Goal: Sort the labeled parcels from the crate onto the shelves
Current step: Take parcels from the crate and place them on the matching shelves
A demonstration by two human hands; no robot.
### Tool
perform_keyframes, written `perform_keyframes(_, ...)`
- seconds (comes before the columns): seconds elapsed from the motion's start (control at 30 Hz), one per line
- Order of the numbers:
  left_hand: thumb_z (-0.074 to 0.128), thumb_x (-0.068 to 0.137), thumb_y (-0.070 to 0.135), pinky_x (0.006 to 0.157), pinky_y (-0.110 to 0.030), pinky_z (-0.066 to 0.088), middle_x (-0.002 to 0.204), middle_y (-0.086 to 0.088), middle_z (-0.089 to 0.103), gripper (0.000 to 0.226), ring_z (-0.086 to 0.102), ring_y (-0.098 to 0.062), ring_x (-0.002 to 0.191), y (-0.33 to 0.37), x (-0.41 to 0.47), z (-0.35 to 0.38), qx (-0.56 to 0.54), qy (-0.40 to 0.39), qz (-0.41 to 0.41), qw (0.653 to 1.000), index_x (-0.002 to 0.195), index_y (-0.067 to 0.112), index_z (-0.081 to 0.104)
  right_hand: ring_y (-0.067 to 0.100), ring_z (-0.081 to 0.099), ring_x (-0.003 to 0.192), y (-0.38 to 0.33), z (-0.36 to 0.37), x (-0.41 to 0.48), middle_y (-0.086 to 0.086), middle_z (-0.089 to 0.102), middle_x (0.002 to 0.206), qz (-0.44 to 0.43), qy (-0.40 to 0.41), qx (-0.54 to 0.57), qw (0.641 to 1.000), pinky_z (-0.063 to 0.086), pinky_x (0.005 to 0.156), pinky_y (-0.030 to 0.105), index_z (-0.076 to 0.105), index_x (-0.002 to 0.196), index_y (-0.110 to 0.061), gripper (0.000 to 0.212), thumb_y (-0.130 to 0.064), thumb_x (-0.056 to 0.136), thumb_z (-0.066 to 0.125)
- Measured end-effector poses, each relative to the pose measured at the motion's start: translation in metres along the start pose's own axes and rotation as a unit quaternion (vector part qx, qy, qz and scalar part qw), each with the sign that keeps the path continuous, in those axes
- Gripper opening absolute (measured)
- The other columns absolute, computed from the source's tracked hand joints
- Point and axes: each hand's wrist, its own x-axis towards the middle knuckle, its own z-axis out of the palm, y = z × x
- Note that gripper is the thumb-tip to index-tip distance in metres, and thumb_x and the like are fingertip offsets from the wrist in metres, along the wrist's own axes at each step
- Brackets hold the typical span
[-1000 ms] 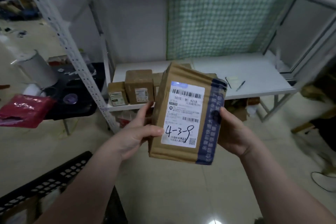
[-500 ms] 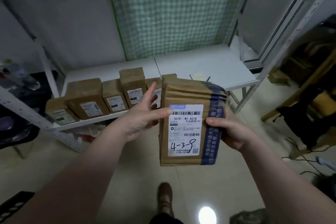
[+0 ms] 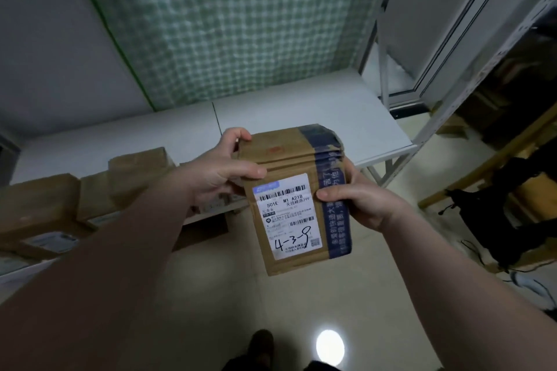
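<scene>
Parcel (image 3: 297, 199) marked 4-3-9 was held before the shelf (image 3: 301, 111), clasped at its top by the left grip (image 3: 223, 172) and its side by the right grip (image 3: 358, 205). Placement was judged next, probably beside the blurred shelved parcels (image 3: 135, 172).

The bare left forearm (image 3: 105, 265) reaches from the lower left of the frame to the centre. There the left grip (image 3: 223, 172) clasps the upper left corner of a brown cardboard parcel with a white label (image 3: 295, 205), thumb across the front, a finger curled over the top. The bare right forearm (image 3: 452, 295) rises from the lower right. The right grip (image 3: 361, 205) holds the parcel's right side, thumb on the front.
</scene>
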Motion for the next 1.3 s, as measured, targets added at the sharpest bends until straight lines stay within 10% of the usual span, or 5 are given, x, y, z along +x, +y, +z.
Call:
perform_keyframes(0.3,0.084,0.039,0.031,0.062,-0.034,0.055,0.119,0.001,0.047,0.077,0.063,-0.029,0.098,-0.011,0.116,0.033,0.026,0.176,0.028,0.984,0.106,0.040,0.048,0.020,0.057,0.117,-0.016,-0.106,0.090,-0.001,0.063,0.125,0.088,0.118,-0.127,0.981,0.047,0.095,0.038,0.052,0.134,-0.020,0.060,-0.061,0.091,0.046)
perform_keyframes(0.8,0.084,0.048,0.018,0.071,-0.033,0.059,0.112,0.016,0.049,0.074,0.062,-0.011,0.093,-0.081,0.242,0.011,0.092,0.304,0.172,0.933,0.108,0.040,0.048,0.025,0.060,0.096,0.118,-0.211,0.292,0.008,0.064,0.108,0.018,0.082,-0.653,0.753,0.049,0.078,0.033,0.054,0.105,-0.018,0.016,-0.030,0.096,0.050)
perform_keyframes(0.97,0.086,0.042,0.006,0.052,-0.019,0.053,0.112,0.003,0.052,0.078,0.069,-0.005,0.073,-0.109,0.249,-0.007,0.069,0.235,0.241,0.939,0.105,0.032,0.051,0.021,0.061,0.081,0.166,-0.220,0.343,-0.001,0.061,0.088,-0.093,0.104,-0.604,0.784,0.050,0.071,0.032,0.055,0.079,-0.020,0.015,-0.029,0.092,0.057)
perform_keyframes(1.13,0.078,0.042,0.023,0.058,-0.022,0.056,0.116,0.003,0.054,0.069,0.070,-0.010,0.085,-0.139,0.244,-0.025,0.093,0.220,0.254,0.937,0.106,0.034,0.056,0.036,0.061,0.094,0.173,-0.201,0.362,0.001,0.060,0.087,-0.131,0.070,-0.329,0.932,0.050,0.093,0.058,0.051,0.077,-0.029,0.030,-0.008,0.098,0.048)
perform_keyframes(1.3,0.079,0.041,0.022,0.075,-0.033,0.056,0.122,-0.003,0.048,0.070,0.069,-0.012,0.087,-0.145,0.248,-0.029,0.116,0.212,0.222,0.945,0.106,0.035,0.057,0.018,0.069,0.078,0.164,-0.195,0.348,0.001,0.067,0.082,-0.168,0.003,-0.270,0.948,0.055,0.069,0.031,0.061,0.086,-0.019,0.009,-0.016,0.094,0.060)
